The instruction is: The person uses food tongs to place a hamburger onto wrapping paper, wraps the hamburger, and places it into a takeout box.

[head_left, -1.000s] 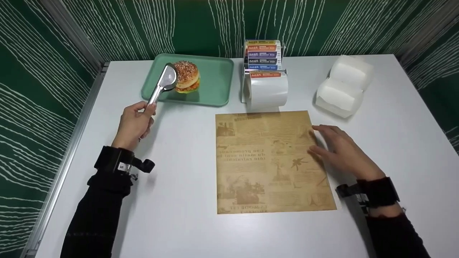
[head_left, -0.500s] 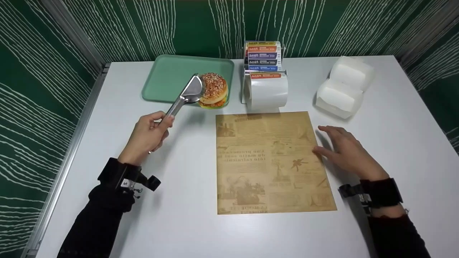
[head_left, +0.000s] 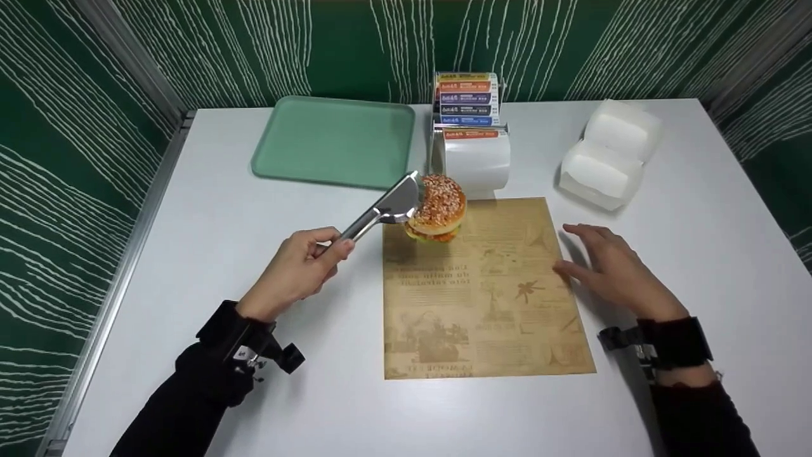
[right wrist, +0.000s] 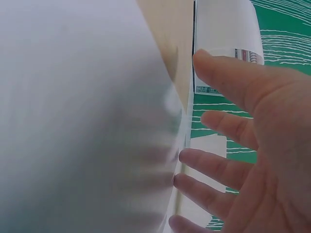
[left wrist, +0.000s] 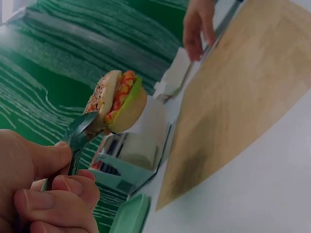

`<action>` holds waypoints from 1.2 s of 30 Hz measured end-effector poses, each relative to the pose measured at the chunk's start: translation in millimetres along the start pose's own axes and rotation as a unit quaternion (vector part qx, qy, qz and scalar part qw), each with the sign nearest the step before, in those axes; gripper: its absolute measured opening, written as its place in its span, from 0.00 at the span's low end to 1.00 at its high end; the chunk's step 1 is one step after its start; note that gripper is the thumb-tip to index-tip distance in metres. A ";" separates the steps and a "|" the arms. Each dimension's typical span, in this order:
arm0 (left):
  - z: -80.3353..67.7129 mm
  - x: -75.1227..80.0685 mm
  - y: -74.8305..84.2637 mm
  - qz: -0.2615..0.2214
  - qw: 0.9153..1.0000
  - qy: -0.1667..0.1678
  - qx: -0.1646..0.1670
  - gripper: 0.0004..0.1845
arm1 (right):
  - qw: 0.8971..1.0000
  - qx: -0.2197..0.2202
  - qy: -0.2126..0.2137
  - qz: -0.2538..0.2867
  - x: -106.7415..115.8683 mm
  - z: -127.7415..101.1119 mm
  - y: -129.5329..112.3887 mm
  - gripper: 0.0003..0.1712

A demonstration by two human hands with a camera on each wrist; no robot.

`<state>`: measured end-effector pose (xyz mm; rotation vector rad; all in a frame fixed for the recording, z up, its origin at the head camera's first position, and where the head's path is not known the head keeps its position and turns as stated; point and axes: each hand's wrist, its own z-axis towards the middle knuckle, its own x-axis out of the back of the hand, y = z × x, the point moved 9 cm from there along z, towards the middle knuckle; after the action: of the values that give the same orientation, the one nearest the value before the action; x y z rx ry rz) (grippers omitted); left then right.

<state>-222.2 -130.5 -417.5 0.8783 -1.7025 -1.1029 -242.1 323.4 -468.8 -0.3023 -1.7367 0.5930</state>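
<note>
- The left hand [head_left: 288, 276] has its fingers and thumb curled tight round the handle of the metal tongs [head_left: 380, 214].
- In the left wrist view the thumb lies on top of the tongs [left wrist: 77, 138] and the other fingers [left wrist: 58, 191] wrap under it.
- The burger [head_left: 436, 208] is pinched in the far end of the tongs, out past the fingertips of the left hand.
- The burger is up in the air, tipped on its side, over the far left corner of the brown paper [head_left: 482, 292]. Its shadow lies on the paper below it.
- In the left wrist view the burger [left wrist: 116, 103] shows a seeded bun, something red and a green leaf.
- The right hand [head_left: 609, 266] holds nothing. Its fingers are straight and spread, lying flat on the white table [head_left: 209, 222].
- The fingertips of the right hand are at the right edge of the brown paper; I cannot tell if they touch it.
- The right wrist view shows the spread fingers [right wrist: 223, 170] low over the table.
- A green tray [head_left: 335, 141] sits far beyond the left hand's fingers.
- A white paper roll [head_left: 477, 160] on a stand is just behind the burger.
- A white box [head_left: 609, 162] lies beyond the right hand's fingertips, well apart from them.
</note>
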 end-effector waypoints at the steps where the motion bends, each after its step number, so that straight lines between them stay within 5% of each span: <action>1: -0.4 -5.5 0.6 0.006 1.000 -0.007 -0.006 0.15 | 1.000 0.000 0.001 -0.001 -0.2 0.2 0.1 0.48; 14: 15.0 -62.4 -8.8 0.113 0.992 -0.050 -0.033 0.15 | 1.000 -0.001 0.000 -0.004 -3.3 1.0 1.5 0.47; 36: 34.3 -81.3 -16.9 0.155 0.985 -0.067 -0.040 0.14 | 1.000 0.016 0.011 -0.022 -2.7 0.5 -1.2 0.44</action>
<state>-224.7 -54.1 -464.6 0.4762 -1.8191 -1.0267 -241.8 320.9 -470.4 -0.2471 -1.7067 0.5826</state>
